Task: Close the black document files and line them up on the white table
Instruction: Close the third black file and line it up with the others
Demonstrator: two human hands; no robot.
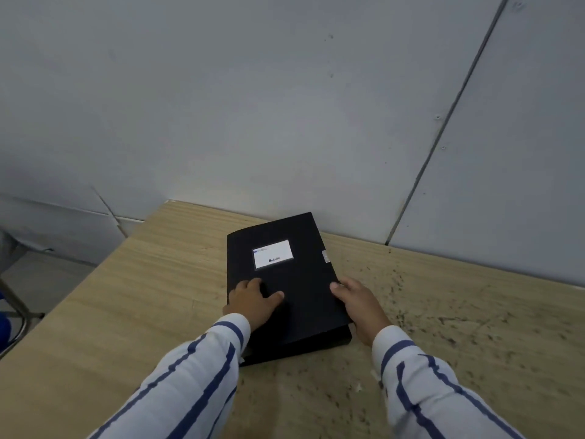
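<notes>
Dim, flat, cool light with no clear source. The grey wall (253, 106) darkens toward the far left. Soft shadows only (a faint one under the black file (285, 296)). Slightly soft overall; the label's print is unreadable. Wide-angle bending tilts the wall seams.

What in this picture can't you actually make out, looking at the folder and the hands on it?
Head view only:
- White label on the black file: print too small and blurred to read.
- File's near left corner: hidden by the left hand and sleeve.
- Right hand fingertips: curled over the file's edge, out of sight.
- Other files and any white table: none in frame; this file lies on a wood-grain table.
</notes>
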